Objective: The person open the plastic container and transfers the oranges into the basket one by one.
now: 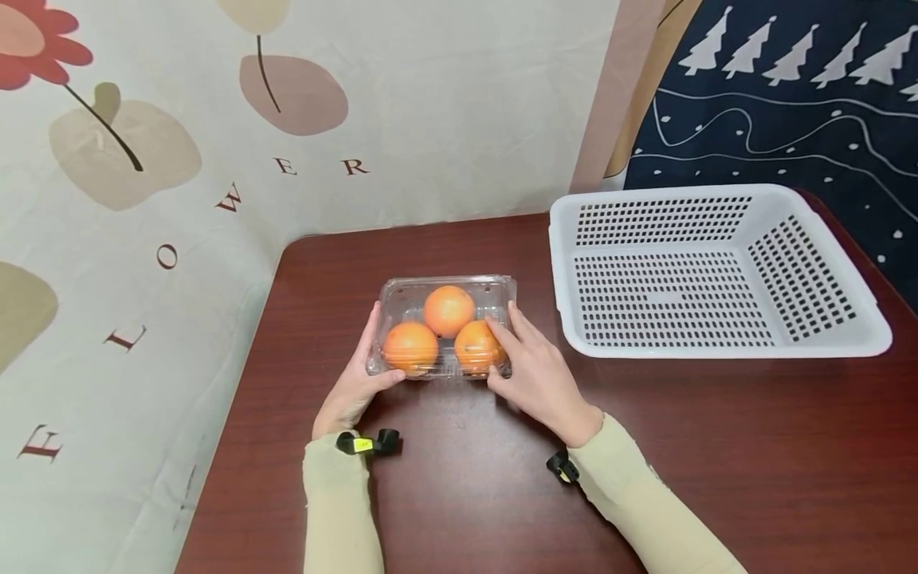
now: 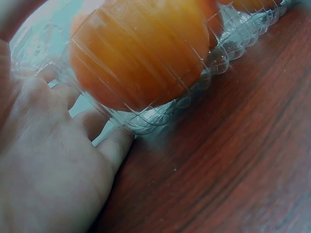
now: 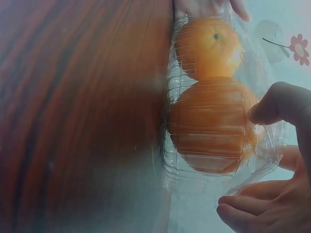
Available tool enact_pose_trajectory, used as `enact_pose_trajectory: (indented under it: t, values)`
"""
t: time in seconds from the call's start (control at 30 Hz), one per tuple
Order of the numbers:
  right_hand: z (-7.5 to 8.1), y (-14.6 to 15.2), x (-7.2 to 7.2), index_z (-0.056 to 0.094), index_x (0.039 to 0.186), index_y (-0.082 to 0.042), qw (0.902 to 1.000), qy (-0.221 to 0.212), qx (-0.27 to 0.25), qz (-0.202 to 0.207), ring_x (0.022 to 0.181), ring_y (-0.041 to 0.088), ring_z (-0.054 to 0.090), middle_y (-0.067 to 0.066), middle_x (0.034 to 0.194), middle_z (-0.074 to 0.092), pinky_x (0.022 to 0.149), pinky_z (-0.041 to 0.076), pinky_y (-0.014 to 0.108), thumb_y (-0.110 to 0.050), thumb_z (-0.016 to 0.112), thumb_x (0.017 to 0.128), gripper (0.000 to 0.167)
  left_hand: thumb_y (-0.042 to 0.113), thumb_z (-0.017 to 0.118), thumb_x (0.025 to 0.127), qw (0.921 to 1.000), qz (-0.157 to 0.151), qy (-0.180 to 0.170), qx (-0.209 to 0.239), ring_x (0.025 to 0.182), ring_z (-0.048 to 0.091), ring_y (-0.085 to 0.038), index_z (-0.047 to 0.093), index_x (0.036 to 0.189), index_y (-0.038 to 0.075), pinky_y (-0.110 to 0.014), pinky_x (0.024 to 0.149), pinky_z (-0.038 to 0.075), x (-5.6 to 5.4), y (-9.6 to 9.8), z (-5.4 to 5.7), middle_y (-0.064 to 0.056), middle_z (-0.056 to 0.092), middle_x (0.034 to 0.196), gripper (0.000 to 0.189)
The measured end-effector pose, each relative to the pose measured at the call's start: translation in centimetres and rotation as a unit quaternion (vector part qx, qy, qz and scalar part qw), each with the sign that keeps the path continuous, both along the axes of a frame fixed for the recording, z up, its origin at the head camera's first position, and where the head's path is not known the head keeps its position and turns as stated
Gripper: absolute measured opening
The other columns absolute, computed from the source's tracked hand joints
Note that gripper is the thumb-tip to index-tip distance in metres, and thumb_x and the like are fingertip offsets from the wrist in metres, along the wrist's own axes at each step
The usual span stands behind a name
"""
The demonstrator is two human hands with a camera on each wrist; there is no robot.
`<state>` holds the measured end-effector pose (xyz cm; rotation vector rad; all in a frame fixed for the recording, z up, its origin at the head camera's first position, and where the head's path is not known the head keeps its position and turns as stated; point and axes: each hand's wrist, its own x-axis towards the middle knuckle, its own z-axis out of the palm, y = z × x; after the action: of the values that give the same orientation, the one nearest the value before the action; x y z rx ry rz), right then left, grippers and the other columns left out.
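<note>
Plastic box (image 1: 446, 355): left grip (image 1: 356, 386), right grip (image 1: 539, 379) clasp sides.

Left hand (image 1: 355, 389) and right hand (image 1: 539, 381) opposite each other, palms inward, fingers (image 1: 504, 339) forward.

Seemingly a home: flower-print cloth (image 1: 459, 119), tree-patterned fabric (image 1: 774, 127), wood-grained table (image 1: 459, 486).

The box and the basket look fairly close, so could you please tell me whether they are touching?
Apart. The head view shows it: a strip of bare table lies between the box and the basket.
</note>
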<state>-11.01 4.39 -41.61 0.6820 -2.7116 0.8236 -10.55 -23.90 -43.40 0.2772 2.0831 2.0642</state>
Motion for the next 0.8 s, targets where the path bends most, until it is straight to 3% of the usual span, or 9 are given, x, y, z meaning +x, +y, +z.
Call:
enact_pose_trajectory:
  t: [0.2,0.57,0.7,0.8]
  values:
    - [0.0,-0.1,-0.1,0.047,0.13,-0.012,1.0,0.007,-0.001,0.005,0.123,0.029,0.038,0.021,0.138,0.033,0.085,0.045,0.042,-0.02,0.06,0.069,0.064,-0.003,0.067,0.074,1.0,0.001,0.004,-0.004,0.135,0.002,-0.015,0.005,0.143,0.035,-0.013,0.098,0.026,0.0,-0.1,0.0,0.004,0.001,0.15,0.1]
    - [0.2,0.3,-0.2,0.053,0.125,-0.011,0.9993,0.037,0.008,0.007,0.119,0.028,0.043,0.021,0.134,0.04,0.075,0.049,0.04,-0.022,0.061,0.067,0.06,-0.003,0.065,0.076,0.9994,0.005,-0.003,-0.035,0.135,0.002,-0.014,0.002,0.144,0.032,-0.025,0.102,0.021,0.3,0.6,1.5,0.001,0.001,0.15,0.099]
    - [0.1,0.2,-0.3,0.055,0.123,-0.011,0.9987,0.049,0.006,0.006,0.116,0.029,0.046,0.021,0.131,0.042,0.081,0.047,0.04,-0.024,0.06,0.067,0.058,-0.005,0.064,0.076,0.9995,0.009,-0.006,-0.03,0.135,0.002,-0.014,0.002,0.144,0.032,-0.021,0.102,0.021,0.4,0.6,1.5,0.002,0.0,0.15,0.099]
    - [0.0,0.1,-0.3,0.056,0.122,-0.012,0.9981,0.061,0.004,-0.001,0.113,0.03,0.048,0.021,0.13,0.044,0.088,0.043,0.04,-0.025,0.06,0.068,0.056,-0.005,0.064,0.076,0.9997,0.01,-0.008,-0.022,0.135,0.001,-0.014,0.003,0.144,0.032,-0.027,0.105,0.018,0.3,0.6,1.4,0.004,0.0,0.15,0.098]
